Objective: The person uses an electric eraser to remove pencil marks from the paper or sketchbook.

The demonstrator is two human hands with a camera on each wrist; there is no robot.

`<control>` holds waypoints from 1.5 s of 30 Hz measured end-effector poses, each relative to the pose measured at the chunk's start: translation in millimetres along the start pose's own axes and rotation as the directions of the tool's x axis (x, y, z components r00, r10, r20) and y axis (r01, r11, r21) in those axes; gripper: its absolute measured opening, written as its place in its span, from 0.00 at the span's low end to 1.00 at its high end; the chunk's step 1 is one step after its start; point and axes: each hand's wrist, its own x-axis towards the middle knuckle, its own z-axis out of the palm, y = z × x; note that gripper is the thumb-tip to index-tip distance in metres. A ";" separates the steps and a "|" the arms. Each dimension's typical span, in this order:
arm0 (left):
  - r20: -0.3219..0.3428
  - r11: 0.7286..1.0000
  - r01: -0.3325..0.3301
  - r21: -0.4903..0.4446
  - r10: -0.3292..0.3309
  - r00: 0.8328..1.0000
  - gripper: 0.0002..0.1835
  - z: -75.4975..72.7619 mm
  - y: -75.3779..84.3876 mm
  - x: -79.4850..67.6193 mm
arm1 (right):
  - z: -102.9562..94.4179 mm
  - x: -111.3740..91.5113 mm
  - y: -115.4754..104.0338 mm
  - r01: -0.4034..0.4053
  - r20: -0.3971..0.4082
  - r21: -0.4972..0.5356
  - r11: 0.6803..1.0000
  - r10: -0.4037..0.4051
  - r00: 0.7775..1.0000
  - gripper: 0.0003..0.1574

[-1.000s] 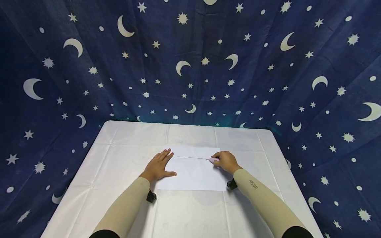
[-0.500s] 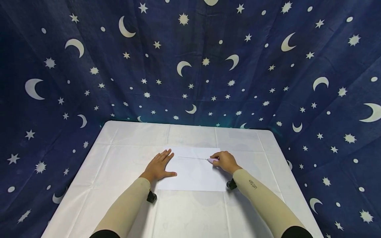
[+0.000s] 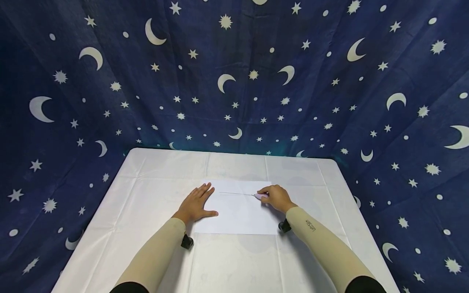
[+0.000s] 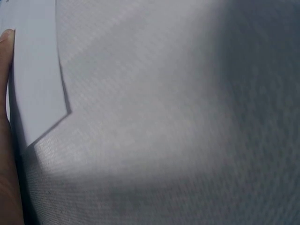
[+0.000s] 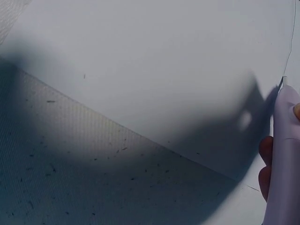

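A sheet of white paper (image 3: 238,221) lies on the white-covered table, with a thin dark line (image 3: 234,193) across its upper part. My left hand (image 3: 195,205) rests flat, fingers spread, over the paper's left edge. Only a strip of it shows at the far left of the left wrist view. Near the right edge, my right hand (image 3: 279,198) grips a lilac electric eraser (image 5: 287,150). Its small pale tip is down at the right end of the line in the right wrist view, and the fingers curl around the body.
Small dark crumbs (image 5: 124,149) are scattered on the tablecloth (image 5: 61,136) beside the paper in the right wrist view. Blue curtains (image 3: 234,89) with moons and stars hang behind the table and along its sides. Each wrist carries a small black camera (image 3: 187,242).
My right hand has slid slightly left with the electric eraser, its tip following the line, whose visible part is a little shorter. My left hand stays in place.
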 end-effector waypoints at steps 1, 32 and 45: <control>0.004 1.000 0.001 0.004 -0.001 1.000 0.57 0.3 -0.4 0.2 | 0.1 0.3 -0.2 0.003 -0.001 -0.004 1.000 -0.003 1.000 0.16; -0.070 0.998 -0.057 -0.020 0.056 0.996 0.56 0.2 -1.2 -2.5 | -5.2 1.0 -5.7 0.025 0.034 0.009 1.000 -0.025 0.999 0.17; -0.029 1.000 -0.028 -0.001 0.028 0.999 0.57 -1.0 -0.5 -2.7 | -1.9 5.0 -10.4 0.015 0.038 0.002 1.000 -0.015 0.999 0.17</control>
